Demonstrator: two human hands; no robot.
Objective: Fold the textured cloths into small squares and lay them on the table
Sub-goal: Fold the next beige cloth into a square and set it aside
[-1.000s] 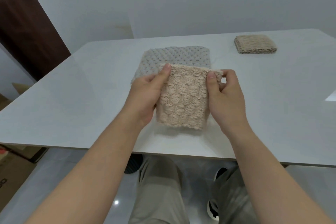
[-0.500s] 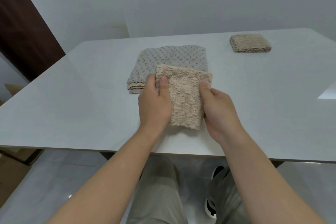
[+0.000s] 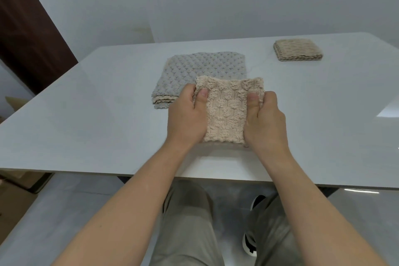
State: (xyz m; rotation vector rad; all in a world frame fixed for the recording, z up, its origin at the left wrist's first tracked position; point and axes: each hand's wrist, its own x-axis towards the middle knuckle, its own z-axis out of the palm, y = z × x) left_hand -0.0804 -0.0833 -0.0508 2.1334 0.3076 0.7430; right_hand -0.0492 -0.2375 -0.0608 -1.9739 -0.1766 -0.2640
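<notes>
Beige cloth [image 3: 226, 114]: lying between both grips.
Left hand [image 3: 185, 116]: pinching its left edge.
Right hand [image 3: 266, 122]: pinching its right edge.

left hand [image 3: 186, 119], right hand [image 3: 266, 124] grip beige cloth [image 3: 226, 114], thumbs atop

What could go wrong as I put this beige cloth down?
1. The left hand and right hand pinch the held cloth only at its upper sides, so the puffy layers may spring open once released.
2. It sits just in front of the grey cloth and, if pushed forward, could land on that stack's near corner.
3. The table front edge is close, so a placement further back towards you might overhang.
</notes>
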